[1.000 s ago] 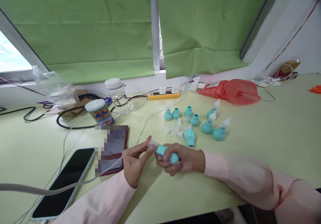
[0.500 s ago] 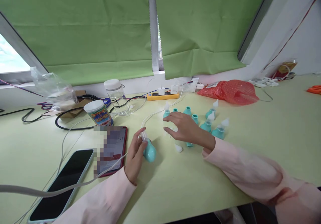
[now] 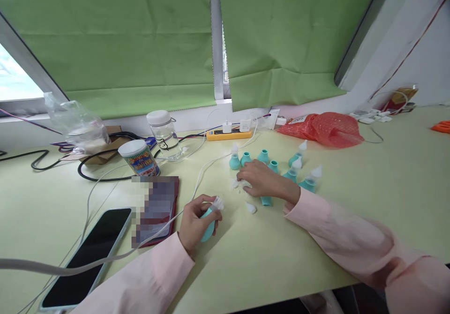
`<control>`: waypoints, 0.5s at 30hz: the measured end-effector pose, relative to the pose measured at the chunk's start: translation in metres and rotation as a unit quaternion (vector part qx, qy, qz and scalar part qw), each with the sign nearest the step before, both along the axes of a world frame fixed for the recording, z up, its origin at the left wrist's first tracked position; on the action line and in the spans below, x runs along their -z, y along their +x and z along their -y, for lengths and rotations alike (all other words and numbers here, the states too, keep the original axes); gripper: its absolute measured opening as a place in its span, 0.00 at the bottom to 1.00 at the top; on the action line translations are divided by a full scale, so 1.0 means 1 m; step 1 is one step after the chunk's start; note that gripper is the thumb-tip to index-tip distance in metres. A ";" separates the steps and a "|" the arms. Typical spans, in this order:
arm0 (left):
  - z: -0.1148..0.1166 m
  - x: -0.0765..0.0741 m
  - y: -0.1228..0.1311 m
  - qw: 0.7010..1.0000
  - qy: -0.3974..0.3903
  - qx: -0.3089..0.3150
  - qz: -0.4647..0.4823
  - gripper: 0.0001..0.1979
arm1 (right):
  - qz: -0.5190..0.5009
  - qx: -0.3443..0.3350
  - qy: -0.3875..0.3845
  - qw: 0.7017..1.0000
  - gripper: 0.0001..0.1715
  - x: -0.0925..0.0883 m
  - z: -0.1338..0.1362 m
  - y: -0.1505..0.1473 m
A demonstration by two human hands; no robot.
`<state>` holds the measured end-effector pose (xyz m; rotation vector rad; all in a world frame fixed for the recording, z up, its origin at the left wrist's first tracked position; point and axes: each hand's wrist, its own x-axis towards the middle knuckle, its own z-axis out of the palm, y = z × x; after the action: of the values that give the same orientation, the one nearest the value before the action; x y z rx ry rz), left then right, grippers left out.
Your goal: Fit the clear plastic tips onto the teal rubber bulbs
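Note:
My left hand is closed around a teal rubber bulb with a clear tip pointing up and right, low over the pale green table. My right hand rests farther back with its fingers curled down on a scatter of small white caps; what the fingers pinch is hidden. One white cap lies loose between the hands. Several more teal bulbs stand just behind the right hand, some with white tips.
A phone and a dark red case lie at the left with white cables across them. Behind are a printed can, a clear jar, a yellow power strip and a red bag.
My left hand has closed round the bulb and turned its tip up to the right. My right hand has dropped onto the white caps and curled its fingers.

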<state>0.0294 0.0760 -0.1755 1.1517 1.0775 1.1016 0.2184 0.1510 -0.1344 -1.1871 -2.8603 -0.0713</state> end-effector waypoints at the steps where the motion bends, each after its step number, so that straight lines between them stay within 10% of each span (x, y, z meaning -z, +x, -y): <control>1: 0.000 0.000 0.001 1.000 0.010 -0.004 -0.007 0.11 | -0.028 -0.024 0.000 0.999 0.09 -0.005 0.003 0.000; 6: 0.001 0.000 0.001 1.000 0.007 0.028 -0.010 0.11 | -0.123 -0.100 -0.054 0.986 0.07 -0.008 0.012 -0.004; 15: -0.003 0.003 0.000 0.998 -0.051 0.034 -0.012 0.09 | -0.155 0.029 -0.050 0.986 0.13 0.015 -0.014 -0.001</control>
<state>0.0290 0.0789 -0.1787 1.1133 1.0930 0.9716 0.2170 0.1651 -0.1497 -1.1784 -2.5840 0.2375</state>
